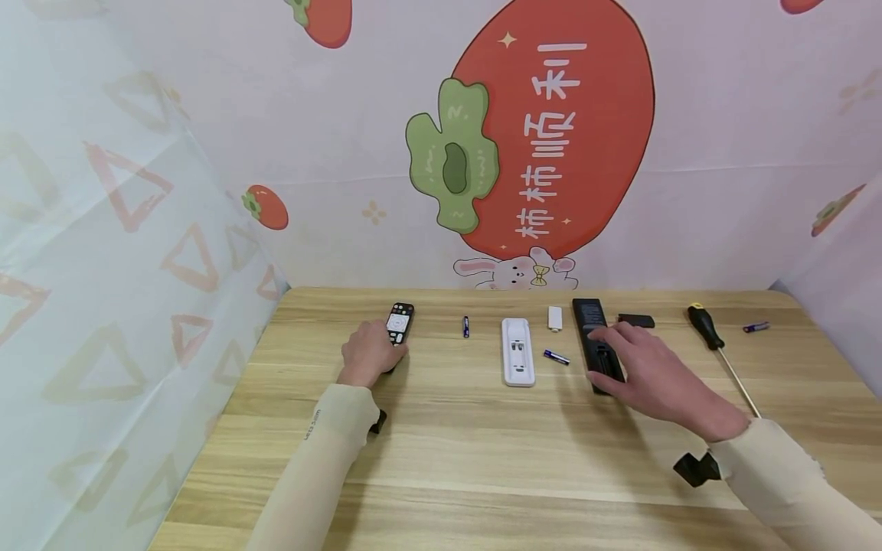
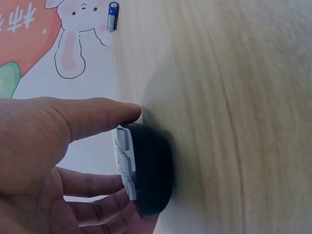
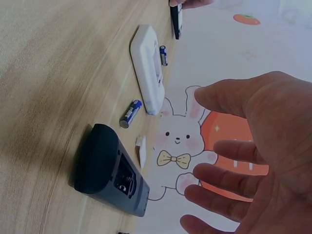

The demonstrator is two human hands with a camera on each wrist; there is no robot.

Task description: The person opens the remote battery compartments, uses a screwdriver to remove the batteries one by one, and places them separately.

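Note:
At the left, my left hand (image 1: 365, 353) grips a black remote control with white buttons (image 1: 399, 321), thumb on one side and fingers on the other. The remote's near end (image 2: 155, 170) fills the middle of the left wrist view. Over on the right, my right hand (image 1: 651, 376) hovers with spread fingers above a larger black remote control (image 1: 589, 315), holding nothing. That remote lies back side up, its battery compartment (image 3: 125, 179) uncovered. Between the hands lies a white remote control (image 1: 517, 330), also back side up with its compartment bare.
Blue AA batteries lie about: one (image 1: 465, 327) left of the white remote, one (image 1: 556, 357) right of it, another (image 1: 756, 327) far right. A white battery cover (image 1: 554, 318), black cover (image 1: 637, 321) and screwdriver (image 1: 704, 327) lie toward the back. A printed cloth (image 1: 331, 237) hangs behind.

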